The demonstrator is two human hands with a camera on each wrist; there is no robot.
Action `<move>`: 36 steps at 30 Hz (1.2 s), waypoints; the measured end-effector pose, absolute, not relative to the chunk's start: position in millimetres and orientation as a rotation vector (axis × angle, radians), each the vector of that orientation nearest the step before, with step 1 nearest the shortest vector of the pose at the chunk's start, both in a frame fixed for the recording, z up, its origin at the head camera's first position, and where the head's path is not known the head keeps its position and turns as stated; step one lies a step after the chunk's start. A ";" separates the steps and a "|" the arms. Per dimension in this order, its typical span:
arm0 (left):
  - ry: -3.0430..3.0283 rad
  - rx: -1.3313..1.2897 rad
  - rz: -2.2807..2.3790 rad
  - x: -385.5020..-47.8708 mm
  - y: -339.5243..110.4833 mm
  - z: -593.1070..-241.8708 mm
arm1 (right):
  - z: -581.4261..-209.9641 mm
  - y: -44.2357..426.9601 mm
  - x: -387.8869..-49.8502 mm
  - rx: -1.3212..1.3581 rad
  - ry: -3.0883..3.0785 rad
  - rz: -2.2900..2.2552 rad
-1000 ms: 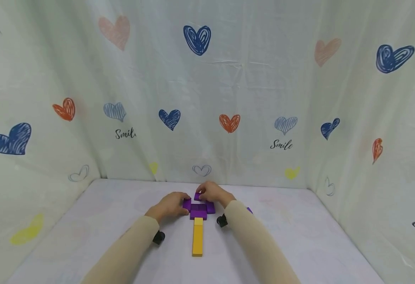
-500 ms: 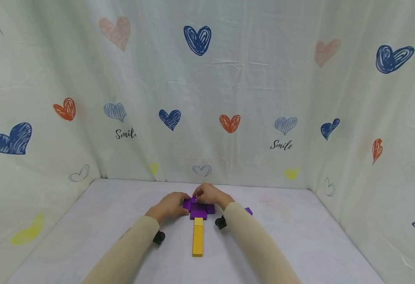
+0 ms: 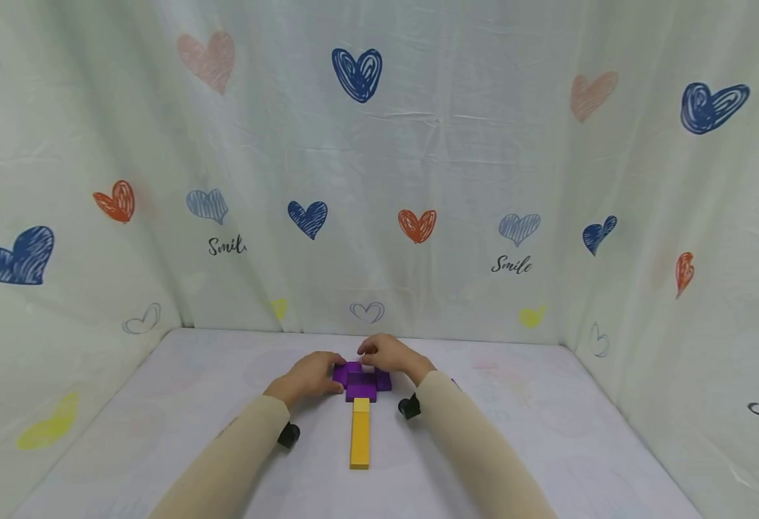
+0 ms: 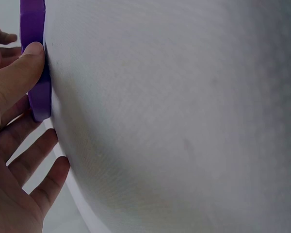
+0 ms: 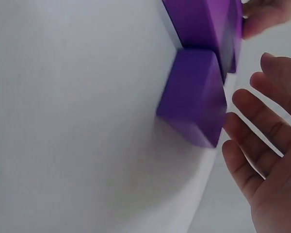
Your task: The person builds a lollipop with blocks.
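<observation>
Several purple blocks (image 3: 361, 391) lie grouped in the middle of the white table, above a long yellow block (image 3: 360, 438) in the head view. At the group's left side my left hand (image 3: 311, 375) pinches a purple block (image 4: 40, 99) between thumb and fingers, seen from close by in the left wrist view. Behind the group, my right hand (image 3: 392, 355) hovers with nothing in its grasp. Its fingers (image 5: 257, 114) are loosely spread beside a purple block (image 5: 194, 92) at the group's right. That hand hides part of the group's far side.
Another purple piece (image 3: 455, 383) peeks out past the right sleeve (image 3: 463, 425), mostly hidden. A white curtain (image 3: 379, 158) printed with hearts hangs behind the table (image 3: 223, 360) and along its sides.
My right hand set a small purple block down against the left-hand block at the group's back, then let go and drew slightly right. My left hand has stayed in place.
</observation>
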State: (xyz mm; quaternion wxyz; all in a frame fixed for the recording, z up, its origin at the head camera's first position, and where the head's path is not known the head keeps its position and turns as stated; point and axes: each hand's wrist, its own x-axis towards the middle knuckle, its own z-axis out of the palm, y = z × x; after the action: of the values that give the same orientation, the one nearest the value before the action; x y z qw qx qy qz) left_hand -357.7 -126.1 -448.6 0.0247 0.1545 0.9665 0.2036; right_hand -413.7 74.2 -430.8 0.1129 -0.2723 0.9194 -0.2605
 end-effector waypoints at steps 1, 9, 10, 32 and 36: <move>2.993 0.481 0.621 -357.3 -125.9 -448.3 | -429.3 78.3 -413.3 -0.789 2.698 -0.778; 2.992 0.438 0.628 -354.7 -124.2 -447.4 | -422.5 123.7 -400.7 -0.796 2.762 -0.801; 2.993 0.439 0.625 -354.6 -124.1 -447.4 | -422.7 130.9 -397.7 -0.787 2.769 -0.806; 2.986 0.410 0.654 -352.8 -124.1 -447.6 | -445.5 229.8 -351.7 -0.782 2.940 -0.880; 2.990 0.423 0.648 -353.4 -124.0 -449.1 | -450.9 232.8 -351.2 -0.736 2.939 -0.887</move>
State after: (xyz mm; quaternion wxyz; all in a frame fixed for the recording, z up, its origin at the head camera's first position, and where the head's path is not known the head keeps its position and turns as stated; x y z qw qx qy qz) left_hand -353.4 -124.0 -449.1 0.0267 0.1368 0.9678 0.2097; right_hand -351.2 232.8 -450.9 -0.0075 -0.2331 0.9310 -0.2809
